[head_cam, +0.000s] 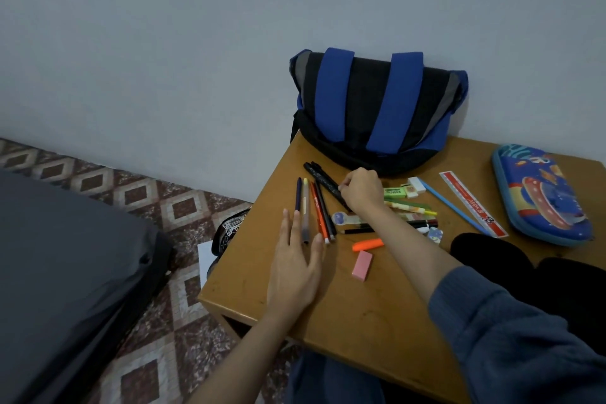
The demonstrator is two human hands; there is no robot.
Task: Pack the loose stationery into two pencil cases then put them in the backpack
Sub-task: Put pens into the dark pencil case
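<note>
Two black pens (pixel 323 182) at the brown wooden table's (pixel 360 321) centre, pinched by right hand (pixel 360 190); left hand (pixel 295 272) flat, fingers spread, beside a row of at least four pens (pixel 311 210). Blue-and-black fabric backpack (pixel 377 108) at 12 o'clock; blue printed hard pencil case (pixel 541 197) at 3; black pencil case (pixel 228 229) at 9, partly hidden

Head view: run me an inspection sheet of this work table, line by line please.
Surface: wooden table, set against the wall.
Job's things: backpack at the back; blue pencil case far right; black pencil case just off the left edge; pens, ruler, pink eraser and orange highlighter lying loose.
Clutter: white paper on the floor; dark shape at right, unclear.
Hands: left hand flat, straight fingers touching the pens; right hand pinches a black pen.
Cables: nothing seen.
Surroundings: patterned floor, grey wall, dark bulk at left.
</note>
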